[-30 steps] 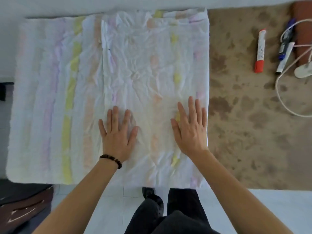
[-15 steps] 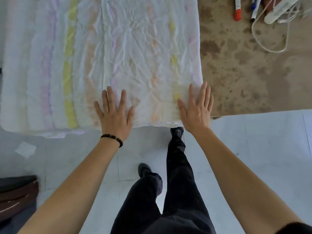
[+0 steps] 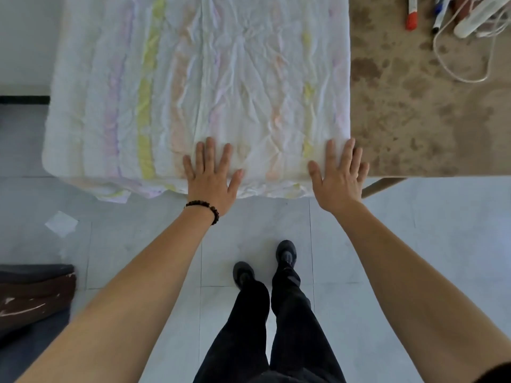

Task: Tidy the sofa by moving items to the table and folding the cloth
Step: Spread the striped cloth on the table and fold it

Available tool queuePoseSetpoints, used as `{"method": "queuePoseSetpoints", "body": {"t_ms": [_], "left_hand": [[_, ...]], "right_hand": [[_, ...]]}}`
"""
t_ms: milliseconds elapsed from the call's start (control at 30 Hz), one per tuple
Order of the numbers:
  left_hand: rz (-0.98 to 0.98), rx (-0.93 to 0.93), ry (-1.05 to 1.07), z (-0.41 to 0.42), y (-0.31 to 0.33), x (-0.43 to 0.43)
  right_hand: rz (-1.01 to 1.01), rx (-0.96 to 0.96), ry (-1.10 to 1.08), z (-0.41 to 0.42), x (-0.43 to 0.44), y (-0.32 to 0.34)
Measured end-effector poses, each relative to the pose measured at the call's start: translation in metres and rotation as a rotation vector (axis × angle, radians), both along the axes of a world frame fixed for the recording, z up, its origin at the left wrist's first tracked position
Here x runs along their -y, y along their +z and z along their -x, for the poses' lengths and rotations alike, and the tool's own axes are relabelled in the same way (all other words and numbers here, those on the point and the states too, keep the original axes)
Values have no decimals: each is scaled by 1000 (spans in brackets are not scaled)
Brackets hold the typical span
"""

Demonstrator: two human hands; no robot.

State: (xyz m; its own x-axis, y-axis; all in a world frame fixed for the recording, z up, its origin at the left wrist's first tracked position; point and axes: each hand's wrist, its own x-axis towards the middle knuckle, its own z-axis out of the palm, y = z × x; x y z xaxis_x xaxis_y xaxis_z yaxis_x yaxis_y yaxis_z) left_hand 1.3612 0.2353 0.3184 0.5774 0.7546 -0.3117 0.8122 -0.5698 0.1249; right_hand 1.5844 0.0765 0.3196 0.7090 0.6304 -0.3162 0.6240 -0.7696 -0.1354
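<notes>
The cloth [image 3: 221, 78] lies spread over the surface's [image 3: 414, 120] left part, its near edge drooping off. The left hand [image 3: 211, 178] and right hand [image 3: 338, 178] press it flat, fingers straight, grasping nothing. It seems best to smooth outward evenly before pinching the near corners to fold.

cloth [image 3: 221, 78] far end cut by top edge, red marker [image 3: 411, 19] and cable [image 3: 475, 80] cropped likewise, table [image 3: 414, 120] partly hidden under cloth
</notes>
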Motion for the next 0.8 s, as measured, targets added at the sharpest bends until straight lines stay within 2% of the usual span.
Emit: {"method": "queuePoseSetpoints", "body": {"t_ms": [100, 200, 400, 600, 800], "left_hand": [[90, -33, 5, 4, 28, -1], [119, -60, 42, 20, 54, 4], [124, 177, 353, 76, 102, -11], [171, 157, 700, 148, 99, -70], [295, 351, 980, 198, 60, -181]], "right_hand": [[1, 44, 67, 10, -2, 19], [-69, -25, 184, 31, -14, 37], [-144, -140, 398, 75, -73, 70], [-74, -202, 661, 110, -179, 86], [-22, -184, 853, 165, -330, 69]]}}
